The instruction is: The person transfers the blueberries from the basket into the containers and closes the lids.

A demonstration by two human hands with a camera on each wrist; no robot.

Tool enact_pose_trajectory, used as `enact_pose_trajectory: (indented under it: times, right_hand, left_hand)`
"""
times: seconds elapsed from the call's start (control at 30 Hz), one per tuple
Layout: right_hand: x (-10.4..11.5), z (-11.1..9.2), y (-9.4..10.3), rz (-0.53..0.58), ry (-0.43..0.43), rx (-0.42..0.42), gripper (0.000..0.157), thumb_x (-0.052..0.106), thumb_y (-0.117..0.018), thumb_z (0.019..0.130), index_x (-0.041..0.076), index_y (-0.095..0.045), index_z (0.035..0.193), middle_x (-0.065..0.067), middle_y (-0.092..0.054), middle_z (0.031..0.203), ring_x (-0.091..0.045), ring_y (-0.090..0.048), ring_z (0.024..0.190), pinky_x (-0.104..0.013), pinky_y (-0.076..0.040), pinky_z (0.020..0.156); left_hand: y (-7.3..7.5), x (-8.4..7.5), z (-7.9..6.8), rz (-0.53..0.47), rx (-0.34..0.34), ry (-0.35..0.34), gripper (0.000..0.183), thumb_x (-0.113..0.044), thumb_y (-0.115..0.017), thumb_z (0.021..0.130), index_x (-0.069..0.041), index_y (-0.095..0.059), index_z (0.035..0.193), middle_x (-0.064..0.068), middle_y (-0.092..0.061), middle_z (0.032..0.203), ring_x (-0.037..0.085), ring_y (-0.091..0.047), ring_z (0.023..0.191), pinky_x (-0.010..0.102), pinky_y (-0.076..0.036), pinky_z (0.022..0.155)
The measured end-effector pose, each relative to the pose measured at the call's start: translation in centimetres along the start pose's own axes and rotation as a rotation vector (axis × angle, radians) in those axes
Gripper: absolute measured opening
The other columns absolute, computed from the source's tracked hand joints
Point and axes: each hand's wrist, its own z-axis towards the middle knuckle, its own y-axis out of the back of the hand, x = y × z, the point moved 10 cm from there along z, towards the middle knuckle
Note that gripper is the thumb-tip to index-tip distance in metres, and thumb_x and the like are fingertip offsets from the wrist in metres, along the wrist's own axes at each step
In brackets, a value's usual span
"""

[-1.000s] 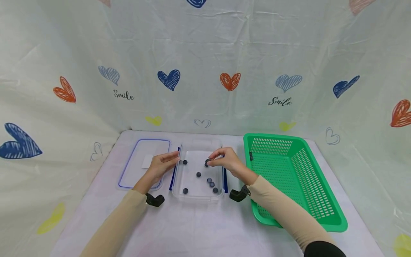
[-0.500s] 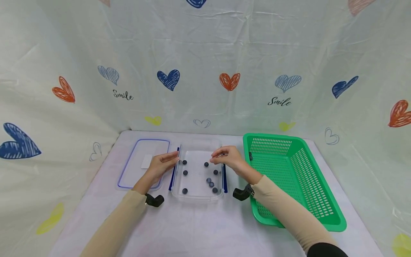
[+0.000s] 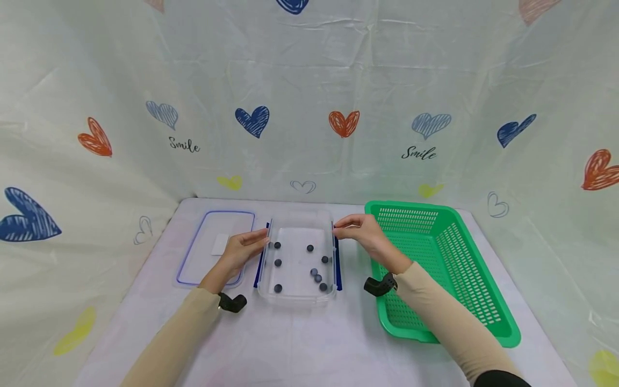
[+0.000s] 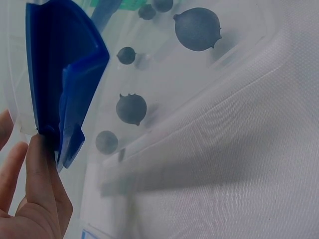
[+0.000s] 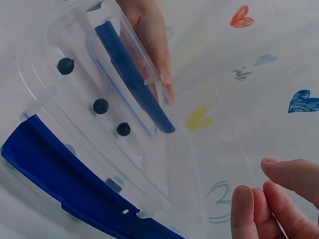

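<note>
A clear plastic box [image 3: 295, 297] with blue side latches [image 3: 338, 271] stands uncovered in the middle of the table. Several dark blueberries [image 3: 278, 263] lie spread over its floor; two near the right [image 3: 314, 272] touch or nearly touch. My left hand [image 3: 239, 251] is at the box's left wall, its fingers extended against it; in the left wrist view those fingers [image 4: 42, 184] reach behind a hanging blue latch [image 4: 55, 64]. Just off the right rim is my right hand [image 3: 369, 237]. In the right wrist view its thumb [image 5: 294, 174] stands apart from loosely bent fingers, with nothing between them.
A clear lid [image 3: 203, 263] with a blue edge lies left of the box, partly behind the left forearm. To the right, a green perforated basket [image 3: 493, 279] sits under the right forearm. A heart-printed curtain [image 3: 309, 80] surrounds the table's back and sides.
My right hand has let go over the box and moved right to its rim. One blueberry now lies near the right wall; another has rolled leftward. The left hand has stayed put.
</note>
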Motion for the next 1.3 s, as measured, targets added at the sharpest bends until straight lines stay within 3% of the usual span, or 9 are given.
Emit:
enact_pose_trajectory:
  times: [0.27,0.43,0.67,0.9,1.07,1.3]
  right_hand:
    - [0.3,-0.3,2.4,0.044,-0.001,-0.026,0.029,0.011,-0.076,0.090,-0.007,-0.068,0.111,-0.010,-0.070,0.102,-0.024,-0.068,0.092,-0.041,-0.052,0.099]
    - [0.6,-0.4,3.9,0.065,0.020,-0.057,0.029,0.011,-0.075,0.091,-0.008,-0.067,0.111,-0.014,-0.068,0.105,-0.022,-0.069,0.090,-0.044,-0.054,0.097]
    - [0.3,-0.4,6.0,0.099,0.027,-0.107,0.033,0.014,-0.076,0.091,-0.009,-0.066,0.111,-0.010,-0.069,0.099,-0.019,-0.068,0.086,-0.041,-0.057,0.092]
    - [-0.3,-0.8,7.4,0.106,0.024,-0.109,0.037,0.015,-0.072,0.094,-0.011,-0.061,0.118,-0.008,-0.071,0.098,-0.022,-0.067,0.090,-0.048,-0.051,0.099]
    - [-1.0,-1.0,8.5,0.128,0.023,-0.128,0.039,0.015,-0.071,0.095,-0.011,-0.059,0.120,-0.017,-0.068,0.106,-0.026,-0.067,0.093,-0.038,-0.056,0.093]
    - [-1.8,-0.8,9.8,0.191,0.029,-0.170,0.042,0.010,-0.071,0.094,-0.016,-0.056,0.123,-0.005,-0.070,0.095,-0.024,-0.069,0.089,-0.030,-0.059,0.084]
  left_hand:
    - [-0.1,-0.1,0.1,-0.012,-0.001,-0.008,0.049,-0.008,-0.071,0.094,0.003,-0.055,0.138,0.018,-0.060,0.134,0.004,-0.067,0.098,0.023,-0.054,0.091]
    - [0.0,0.0,0.1,-0.014,-0.007,0.001,0.049,-0.007,-0.071,0.094,0.003,-0.055,0.138,0.017,-0.061,0.134,0.004,-0.067,0.098,0.023,-0.054,0.091]
    - [0.1,0.0,0.0,0.005,-0.003,0.007,0.050,-0.009,-0.071,0.094,0.001,-0.055,0.139,0.018,-0.057,0.138,0.005,-0.066,0.101,0.023,-0.054,0.092]
    - [0.1,0.0,0.1,0.007,-0.009,0.009,0.049,-0.009,-0.072,0.093,0.001,-0.056,0.139,0.017,-0.059,0.137,0.005,-0.067,0.100,0.023,-0.054,0.092]
    - [0.0,0.1,0.1,-0.012,-0.009,0.011,0.048,-0.006,-0.071,0.094,0.002,-0.056,0.139,0.016,-0.062,0.133,0.004,-0.068,0.097,0.023,-0.054,0.091]
    - [0.0,-0.1,0.0,-0.012,-0.003,0.002,0.049,-0.007,-0.071,0.093,0.002,-0.055,0.139,0.017,-0.061,0.134,0.005,-0.068,0.097,0.023,-0.055,0.090]
